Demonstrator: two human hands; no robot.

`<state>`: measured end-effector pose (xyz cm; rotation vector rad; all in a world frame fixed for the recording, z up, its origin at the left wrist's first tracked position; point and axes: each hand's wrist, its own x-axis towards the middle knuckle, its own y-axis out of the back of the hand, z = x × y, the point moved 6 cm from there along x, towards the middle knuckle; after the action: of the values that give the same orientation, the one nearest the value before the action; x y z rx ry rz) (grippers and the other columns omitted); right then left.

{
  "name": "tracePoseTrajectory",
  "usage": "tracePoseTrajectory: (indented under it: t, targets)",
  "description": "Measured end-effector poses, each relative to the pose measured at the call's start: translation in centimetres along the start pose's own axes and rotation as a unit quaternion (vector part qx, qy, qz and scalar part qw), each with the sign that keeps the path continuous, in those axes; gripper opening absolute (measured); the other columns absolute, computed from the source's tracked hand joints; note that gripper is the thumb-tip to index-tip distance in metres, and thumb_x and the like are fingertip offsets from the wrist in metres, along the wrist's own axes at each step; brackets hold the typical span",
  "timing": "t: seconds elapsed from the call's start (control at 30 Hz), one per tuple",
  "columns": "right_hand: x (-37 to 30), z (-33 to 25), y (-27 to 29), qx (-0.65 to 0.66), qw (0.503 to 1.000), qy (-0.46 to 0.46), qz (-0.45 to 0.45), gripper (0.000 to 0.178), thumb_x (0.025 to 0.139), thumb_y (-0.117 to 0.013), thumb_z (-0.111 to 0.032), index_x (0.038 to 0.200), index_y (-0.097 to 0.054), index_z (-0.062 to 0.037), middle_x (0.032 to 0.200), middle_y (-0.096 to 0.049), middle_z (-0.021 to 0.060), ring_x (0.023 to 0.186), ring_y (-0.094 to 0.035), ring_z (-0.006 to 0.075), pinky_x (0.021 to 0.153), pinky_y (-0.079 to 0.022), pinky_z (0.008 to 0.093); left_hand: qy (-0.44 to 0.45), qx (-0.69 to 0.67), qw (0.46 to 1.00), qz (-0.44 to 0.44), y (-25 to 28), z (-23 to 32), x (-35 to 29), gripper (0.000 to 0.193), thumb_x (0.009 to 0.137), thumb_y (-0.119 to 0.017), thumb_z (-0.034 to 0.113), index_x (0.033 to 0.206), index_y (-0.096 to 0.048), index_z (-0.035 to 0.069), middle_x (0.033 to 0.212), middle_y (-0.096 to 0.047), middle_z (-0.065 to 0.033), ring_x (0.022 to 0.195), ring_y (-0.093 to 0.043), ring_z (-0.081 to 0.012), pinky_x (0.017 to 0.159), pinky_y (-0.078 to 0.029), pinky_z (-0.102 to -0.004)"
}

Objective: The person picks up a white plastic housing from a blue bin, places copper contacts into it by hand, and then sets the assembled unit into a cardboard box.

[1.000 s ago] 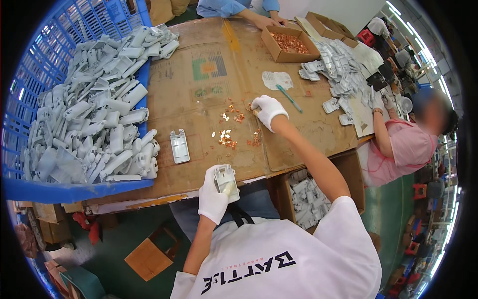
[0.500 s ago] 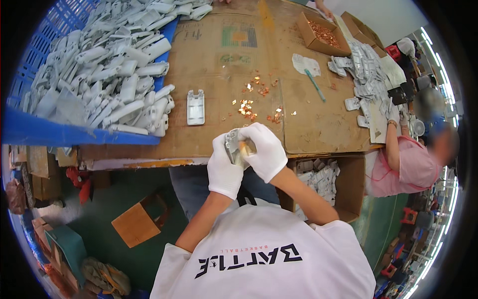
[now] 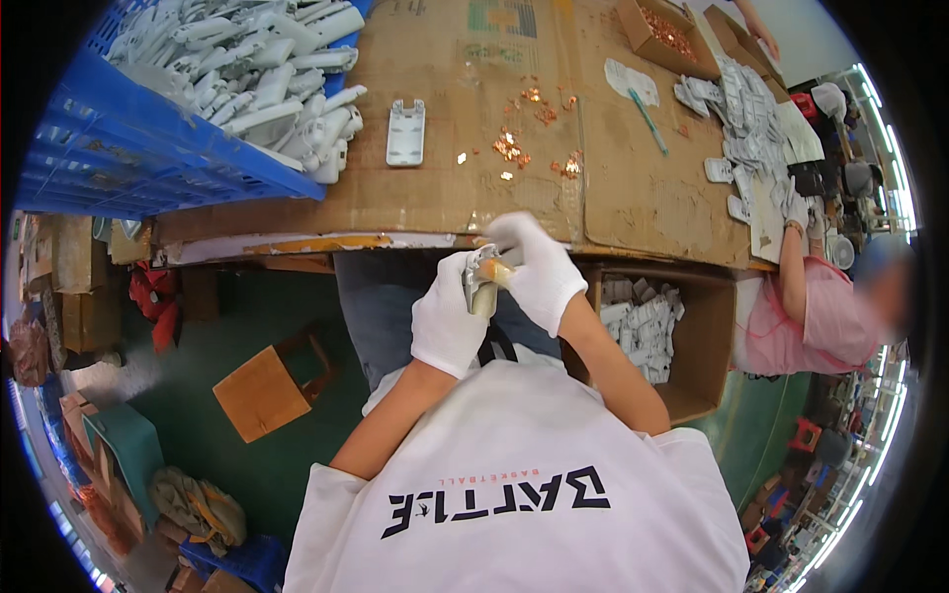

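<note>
In front of my body, just off the table's near edge, I hold a pale grey plastic housing (image 3: 481,287). My left hand (image 3: 443,321), in a white glove, is closed round its lower part. My right hand (image 3: 539,272), also gloved, is closed at its upper end, with an orange-yellow thumb tip pressed against it. The right fingers are curled and partly blurred, so any small part between them is hidden. Beyond my hands lie loose copper-coloured metal pieces (image 3: 511,148). Another plastic housing (image 3: 405,133) rests upright on the cardboard, open face up.
At the left stands a blue crate (image 3: 168,148) heaped with white plastic housings (image 3: 267,84). A carton of copper pieces (image 3: 667,35), a teal pen (image 3: 648,122) and piled housings (image 3: 746,114) are at the right. Below the table sits a box (image 3: 707,366) of parts. A co-worker in pink (image 3: 806,316) works alongside.
My view has shifted, so the table sits higher in the picture. Both hands have drawn closer to my body with the housing, and the right fingers have shifted over its upper end.
</note>
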<state>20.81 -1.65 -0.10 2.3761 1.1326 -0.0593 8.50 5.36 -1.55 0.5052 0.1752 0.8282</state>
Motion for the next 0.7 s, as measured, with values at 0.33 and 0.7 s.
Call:
tracePoseTrajectory:
  t: [0.33, 0.7]
  targets:
    - [-5.8, 3.1, -1.1, -0.124, 0.991, 0.042, -0.029, 0.025, 0.088, -0.061, -0.017, 0.111, -0.062, -0.0079, 0.108, -0.064, 0.0166, 0.097, -0.062, 0.0378, 0.083, -0.051, 0.0428, 0.035, -0.019, 0.964, -0.263, -0.4, 0.7, -3.0, 0.033, 0.085, -0.065, 0.007, 0.115, -0.051, 0.011, 0.096, -0.067, -0.0211, 0.093, -0.065, -0.0418, 0.075, -0.053, -0.043]
    - [-9.7, 5.9, -2.3, -0.231, 0.969, -0.041, -0.073, 0.016, 0.084, -0.061, -0.014, 0.1, -0.06, -0.0079, 0.097, -0.063, 0.0174, 0.09, -0.062, 0.0399, 0.078, -0.051, 0.0464, 0.018, 0.039, 0.95, -0.309, -3.3, -1.4, -5.7, 0.026, 0.088, -0.053, 0.007, 0.113, -0.055, 0.013, 0.089, -0.067, -0.0224, 0.087, -0.063, -0.0439, 0.076, -0.05, -0.0518]
